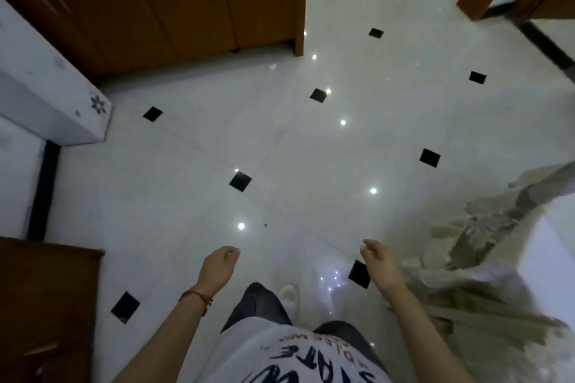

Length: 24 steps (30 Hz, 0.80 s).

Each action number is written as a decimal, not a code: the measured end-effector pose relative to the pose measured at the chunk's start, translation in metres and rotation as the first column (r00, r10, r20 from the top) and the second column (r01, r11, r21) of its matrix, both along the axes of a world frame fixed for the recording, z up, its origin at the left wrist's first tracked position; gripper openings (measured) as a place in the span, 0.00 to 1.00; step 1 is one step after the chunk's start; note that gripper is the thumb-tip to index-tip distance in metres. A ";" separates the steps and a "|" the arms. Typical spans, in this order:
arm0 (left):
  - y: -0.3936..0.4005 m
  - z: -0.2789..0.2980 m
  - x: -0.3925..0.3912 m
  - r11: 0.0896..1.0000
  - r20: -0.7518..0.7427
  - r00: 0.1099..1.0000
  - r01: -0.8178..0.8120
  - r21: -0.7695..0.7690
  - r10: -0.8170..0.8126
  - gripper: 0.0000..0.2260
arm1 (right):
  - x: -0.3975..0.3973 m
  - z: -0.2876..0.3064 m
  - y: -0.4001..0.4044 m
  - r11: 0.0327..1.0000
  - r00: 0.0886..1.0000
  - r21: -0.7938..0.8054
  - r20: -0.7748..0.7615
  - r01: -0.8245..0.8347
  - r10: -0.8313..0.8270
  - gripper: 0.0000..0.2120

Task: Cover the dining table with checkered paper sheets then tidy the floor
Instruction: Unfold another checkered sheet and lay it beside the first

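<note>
Left hand (219, 264): hangs low over the floor, fingers loosely curled, holds nothing; red cord at the wrist
Right hand (378, 261): raised beside it, fingers relaxed and a little bent, holds nothing
Floor (280, 146): glossy white tile with small black insets, ceiling lights mirrored in it
Paper (473, 261): blurred pale heap on the floor at the right, just beside the right forearm; no check pattern can be made out, so whether these are the sheets or scraps cannot be told
Table: not identifiable in view; a pale slab at far right may be an edge of it
Scrap (272, 66): small white fleck near the cabinet foot
Cabinet (174, 0): brown doors along the top left
Step, as judged: walking, likely in the tidying part
Risk: polished tile and loose paper underfoot could cause a slip; the shoe (288, 294) is near the heap
Risk: the white ledge (53, 96) at left has a sharp corner at hip side
Open room: wide bare tile ahead and centre; tight at the left by dark furniture (46, 305), tight at the right by the heap
</note>
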<state>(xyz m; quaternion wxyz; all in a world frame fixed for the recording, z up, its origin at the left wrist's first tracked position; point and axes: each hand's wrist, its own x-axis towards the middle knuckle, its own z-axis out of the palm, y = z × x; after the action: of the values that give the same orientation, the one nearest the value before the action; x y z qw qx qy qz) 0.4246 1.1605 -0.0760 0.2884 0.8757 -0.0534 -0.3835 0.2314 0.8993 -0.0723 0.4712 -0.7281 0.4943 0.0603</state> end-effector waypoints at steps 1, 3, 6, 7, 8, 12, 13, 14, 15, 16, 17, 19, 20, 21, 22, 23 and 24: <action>-0.005 -0.003 0.008 1.000 -0.024 1.000 0.005 0.009 -0.004 0.15 | 0.003 -0.006 -0.003 1.000 0.999 0.020 -0.034 0.021 -0.020 0.16; -0.024 -0.006 0.025 0.999 -0.057 0.998 0.030 0.010 -0.030 0.16 | 0.005 -0.016 -0.011 0.997 0.994 0.038 -0.093 0.062 -0.058 0.14; -0.066 -0.009 0.050 0.996 -0.091 0.992 0.084 -0.015 -0.085 0.16 | 0.005 -0.030 -0.032 0.990 0.983 0.073 -0.142 0.124 -0.113 0.12; -0.082 -0.010 0.059 0.995 -0.104 0.990 0.099 -0.024 -0.100 0.15 | 0.005 -0.033 -0.041 0.987 0.978 0.077 -0.167 0.140 -0.126 0.13; -0.098 -0.012 0.068 0.993 -0.115 0.987 0.110 -0.030 -0.113 0.15 | 0.006 -0.036 -0.052 0.983 0.971 0.085 -0.194 0.161 -0.142 0.15; -0.173 -0.019 0.112 0.991 -0.146 0.981 0.124 -0.059 -0.131 0.15 | 0.020 -0.054 -0.107 0.957 0.945 0.135 -0.242 0.256 -0.218 0.17; -0.190 -0.019 0.123 0.992 -0.162 0.980 0.104 -0.067 -0.114 0.14 | 0.027 -0.057 -0.122 0.954 0.940 0.140 -0.256 0.266 -0.225 0.17; -0.207 -0.019 0.134 0.994 -0.181 0.979 0.083 -0.070 -0.095 0.13 | 0.035 -0.059 -0.137 0.949 0.935 0.147 -0.268 0.279 -0.234 0.17; -0.223 -0.018 0.145 0.995 -0.195 0.977 0.072 -0.069 -0.084 0.13 | 0.044 -0.060 -0.153 0.939 0.929 0.166 -0.275 0.301 -0.249 0.17; -0.238 -0.017 0.156 0.996 -0.206 0.975 0.072 -0.060 -0.082 0.14 | 0.054 -0.060 -0.169 0.927 0.924 0.188 -0.272 0.324 -0.268 0.17; -0.251 -0.017 0.166 0.996 -0.214 0.973 0.074 -0.048 -0.082 0.14 | 0.064 -0.057 -0.185 0.916 0.920 0.204 -0.266 0.345 -0.287 0.16; -0.274 -0.019 0.186 0.996 -0.214 0.973 0.089 -0.017 -0.091 0.13 | 0.087 -0.053 -0.220 0.902 0.917 0.213 -0.229 0.375 -0.327 0.16; -0.284 -0.020 0.195 0.995 -0.212 0.973 0.099 0.005 -0.096 0.12 | 0.099 -0.051 -0.238 0.902 0.920 0.212 -0.201 0.377 -0.337 0.16; -0.293 -0.023 0.203 0.994 -0.215 0.972 0.101 0.031 -0.092 0.11 | 0.110 -0.047 -0.255 0.904 0.923 0.207 -0.178 0.375 -0.342 0.16; -0.301 -0.026 0.212 0.993 -0.222 0.972 0.097 0.061 -0.081 0.11 | 0.121 -0.045 -0.271 0.906 0.924 0.194 -0.154 0.375 -0.349 0.17; -0.309 -0.030 0.220 0.992 -0.228 0.971 0.093 0.091 -0.070 0.12 | 0.130 -0.042 -0.286 0.906 0.922 0.177 -0.133 0.384 -0.364 0.17; -0.318 -0.033 0.229 0.988 -0.236 0.970 0.094 0.119 -0.064 0.11 | 0.138 -0.042 -0.302 0.901 0.914 0.160 -0.107 0.403 -0.390 0.16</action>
<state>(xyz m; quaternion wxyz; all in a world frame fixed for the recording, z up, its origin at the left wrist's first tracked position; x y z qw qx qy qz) 0.6537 0.8424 -0.1093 0.2200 0.8390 -0.0292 -0.4968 0.3693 0.5978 -0.1139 0.5188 -0.5642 0.6414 0.0334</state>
